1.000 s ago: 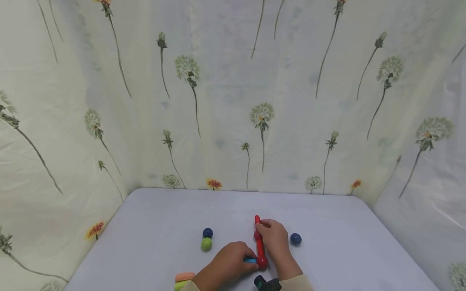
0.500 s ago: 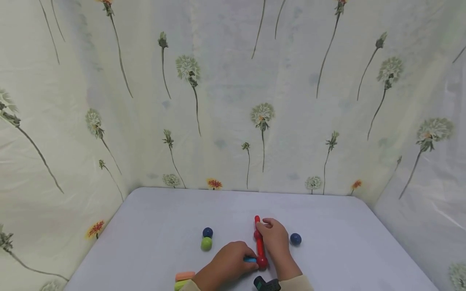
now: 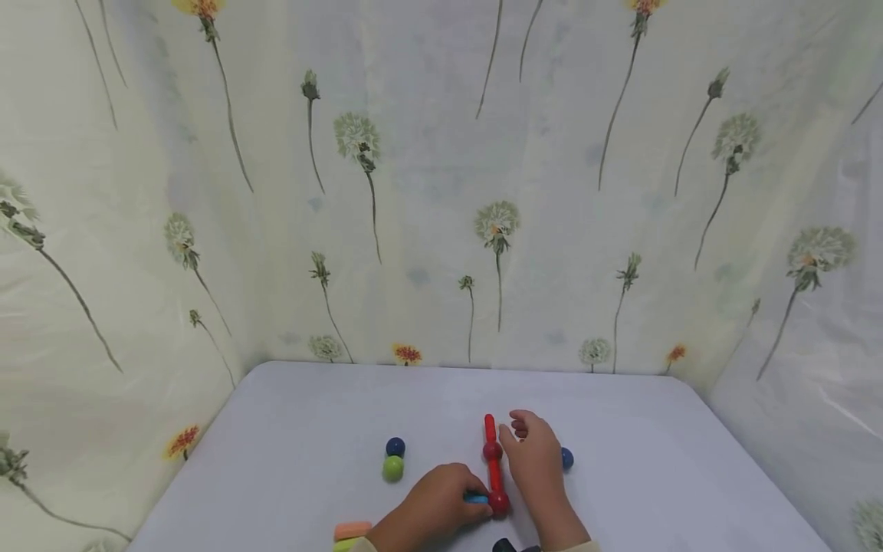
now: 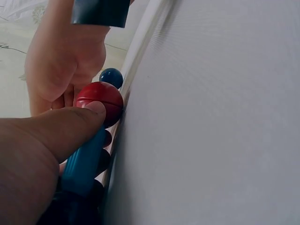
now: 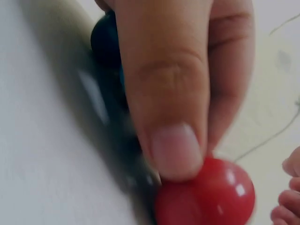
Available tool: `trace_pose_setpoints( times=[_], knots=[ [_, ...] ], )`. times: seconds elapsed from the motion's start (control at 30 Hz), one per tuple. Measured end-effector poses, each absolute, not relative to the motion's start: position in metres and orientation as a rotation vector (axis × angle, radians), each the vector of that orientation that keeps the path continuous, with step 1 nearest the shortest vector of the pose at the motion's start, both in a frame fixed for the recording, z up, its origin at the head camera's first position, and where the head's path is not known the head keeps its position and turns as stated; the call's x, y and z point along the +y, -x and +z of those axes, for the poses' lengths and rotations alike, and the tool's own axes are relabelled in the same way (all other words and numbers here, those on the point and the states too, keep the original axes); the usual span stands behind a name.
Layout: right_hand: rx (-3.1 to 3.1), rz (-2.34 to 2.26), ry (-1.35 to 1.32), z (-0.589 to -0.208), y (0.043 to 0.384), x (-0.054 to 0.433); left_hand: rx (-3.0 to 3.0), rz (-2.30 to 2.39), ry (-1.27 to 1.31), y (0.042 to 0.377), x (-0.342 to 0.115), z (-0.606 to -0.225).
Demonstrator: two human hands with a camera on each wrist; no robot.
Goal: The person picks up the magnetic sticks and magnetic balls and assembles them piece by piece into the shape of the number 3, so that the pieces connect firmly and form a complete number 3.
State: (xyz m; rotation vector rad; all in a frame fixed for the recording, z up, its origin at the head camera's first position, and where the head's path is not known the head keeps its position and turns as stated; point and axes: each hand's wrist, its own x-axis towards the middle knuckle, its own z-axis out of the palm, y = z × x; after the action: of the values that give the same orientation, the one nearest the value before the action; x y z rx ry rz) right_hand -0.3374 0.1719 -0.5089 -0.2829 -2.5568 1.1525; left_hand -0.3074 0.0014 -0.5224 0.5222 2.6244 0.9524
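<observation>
Balls and rods, like a toy building set, lie on the white table. In the head view a red rod [image 3: 490, 428], a red ball [image 3: 493, 451], a second red rod [image 3: 495, 477] and a nearer red ball [image 3: 498, 503] form one line. My left hand [image 3: 441, 498] pinches a short blue rod [image 3: 476, 499] whose end meets the nearer ball from the left. The left thumb [image 4: 79, 124] presses on that red ball [image 4: 105, 96] in the left wrist view. Just right of the line is my right hand [image 3: 538, 460], fingers loosely bent, holding nothing.
A dark blue ball [image 3: 395, 447] and a green ball [image 3: 393, 468] sit together on the left. Another blue ball [image 3: 567, 458] is partly hidden behind the right hand. Orange [image 3: 352, 530] and yellow-green [image 3: 345, 545] rods lie by the left forearm. Floral sheeting [image 3: 414, 192] surrounds the table [image 3: 310, 414].
My right hand has let go of the red rods and shifted right, now covering part of the blue ball. The left hand keeps its grip. The head view has tilted slightly.
</observation>
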Motion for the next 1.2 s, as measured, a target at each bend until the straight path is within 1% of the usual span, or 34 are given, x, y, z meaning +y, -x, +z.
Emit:
trace_pose_setpoints(
  times=[0.13,0.33,0.5,0.67,1.0,1.2],
  knots=[
    [-2.539,0.990,0.287,-0.509,0.331,0.188,2.636,0.948,-0.482,0.304,0.003,-0.520],
    [-2.524,0.895,0.354,-0.510,0.321,0.214,2.636,0.934,-0.447,0.303,0.004,-0.519],
    [-2.631,0.936,0.404,-0.511,0.315,0.232,2.649,0.918,-0.468,0.306,0.002,-0.519],
    [-2.768,1.018,0.432,-0.515,0.317,0.246,2.644,0.917,-0.463,0.307,-0.001,-0.518],
    [-2.838,1.065,0.396,-0.521,0.318,0.262,2.662,0.910,-0.471,0.306,0.002,-0.518],
    [-2.854,1.078,0.438,-0.525,0.316,0.265,2.652,0.907,-0.471,0.305,0.003,-0.522]
  ],
)
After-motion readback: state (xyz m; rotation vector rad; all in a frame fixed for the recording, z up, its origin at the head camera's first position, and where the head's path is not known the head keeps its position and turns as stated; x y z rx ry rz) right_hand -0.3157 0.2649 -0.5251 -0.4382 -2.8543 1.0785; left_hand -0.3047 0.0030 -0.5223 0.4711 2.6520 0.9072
